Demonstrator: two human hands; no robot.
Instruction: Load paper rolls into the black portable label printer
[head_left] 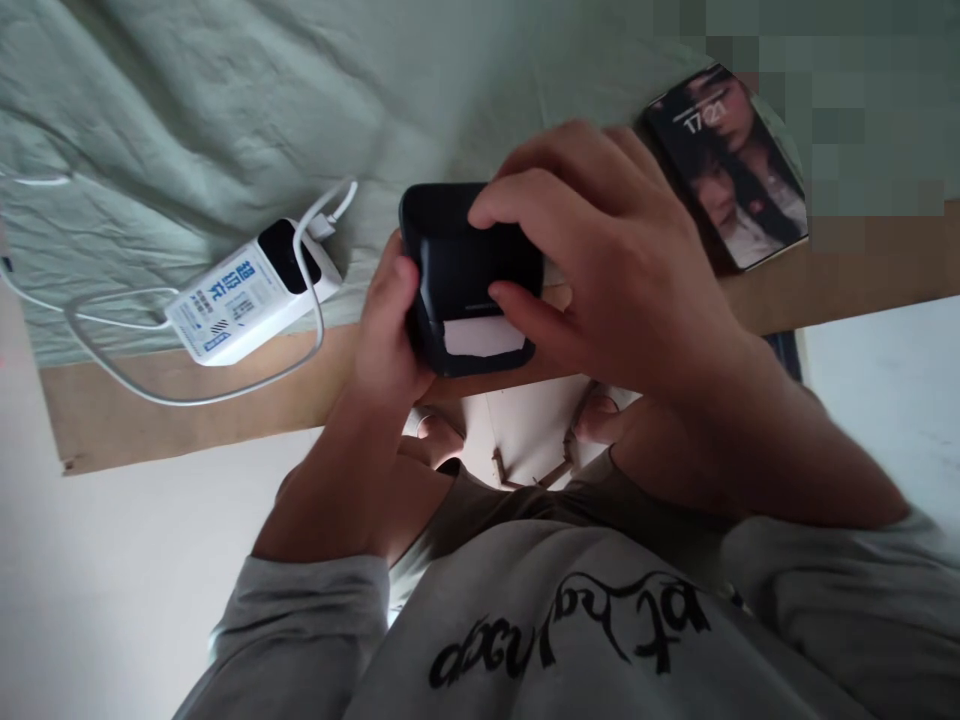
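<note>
Hands grip your black device (469, 275): left hand (386, 330) clasps its side, right hand (615, 260) its top. Power bank (251, 295) lies nearby on the bed (187, 100).

Black case (469, 275), white label, held over bed edge.

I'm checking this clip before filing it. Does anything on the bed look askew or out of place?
Nothing looks damaged or spilled. The white power bank lies skewed on the green sheet, its cable looping loosely over the wooden edge. Both hands, left and right, hold a black device.
</note>
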